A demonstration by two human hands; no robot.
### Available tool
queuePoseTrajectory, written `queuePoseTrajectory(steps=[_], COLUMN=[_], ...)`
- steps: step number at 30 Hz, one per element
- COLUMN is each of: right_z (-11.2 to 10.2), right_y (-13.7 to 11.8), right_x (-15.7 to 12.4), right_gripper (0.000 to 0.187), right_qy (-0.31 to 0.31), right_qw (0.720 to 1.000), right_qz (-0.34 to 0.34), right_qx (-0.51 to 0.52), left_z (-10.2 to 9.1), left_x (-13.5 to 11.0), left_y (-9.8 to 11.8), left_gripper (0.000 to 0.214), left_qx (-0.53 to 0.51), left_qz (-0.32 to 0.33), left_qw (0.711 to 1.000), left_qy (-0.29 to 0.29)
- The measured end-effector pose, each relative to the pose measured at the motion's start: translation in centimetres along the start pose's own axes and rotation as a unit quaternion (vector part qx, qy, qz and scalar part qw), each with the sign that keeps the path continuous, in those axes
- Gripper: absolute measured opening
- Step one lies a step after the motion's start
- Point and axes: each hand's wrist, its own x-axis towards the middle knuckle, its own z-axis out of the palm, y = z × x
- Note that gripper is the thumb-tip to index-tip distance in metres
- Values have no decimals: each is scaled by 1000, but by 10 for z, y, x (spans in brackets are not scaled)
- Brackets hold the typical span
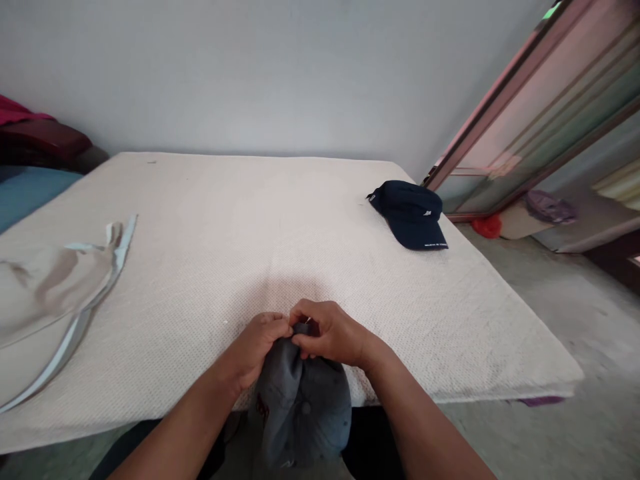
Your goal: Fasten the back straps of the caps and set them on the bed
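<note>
A dark grey baseball cap (320, 407) hangs at the near edge of the covered table, its crown with the top button facing up toward me. My left hand (267, 337) pinches the cap's far edge. Close beside it, my right hand (330, 333) is closed on the same edge, thumb and fingers around a small strap-like part. The fingers partly hide that part. A navy cap (407, 210) with white marks on its front and brim lies at the right, apart from both hands. On the left rests a beige hat (55, 287) with a pale-edged brim, cut off by the frame.
A white textured cloth (240, 220) covers the table, which meets a grey wall (260, 73) at the back. To the right are a framed glass panel (500, 133), a red bag (487, 226) and a concrete floor (540, 293). Dark red furniture (45, 137) stands at far left.
</note>
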Motion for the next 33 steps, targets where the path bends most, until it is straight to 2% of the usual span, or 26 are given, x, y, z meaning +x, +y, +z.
queuePoseTrajectory(steps=[6,10,18,23,33], right_z=[2,3,4,4,1], right_y=[-3,-5,-6,-5,-3], right_x=[-1,-1,0,-1,-4], right_gripper=[18,17,16,16,19], right_qy=[11,3,-3,-1,-32], right_qw=[999,1000,999,1000,999], right_qz=[-6,-2,-5,0,-2], right_qx=[-37,-26,-47,-31,22], left_z=[-1,1,2,2,-2], left_x=[0,-3,-4,-3,-3], left_y=[0,0,0,-2,-3], left_gripper=[10,11,19,19,19], left_qx=[-8,-20,-16,-15,-47], left_qz=[8,16,25,30,8], left_qw=[1000,1000,998,998,994], left_qy=[-15,-16,-56,-49,-97])
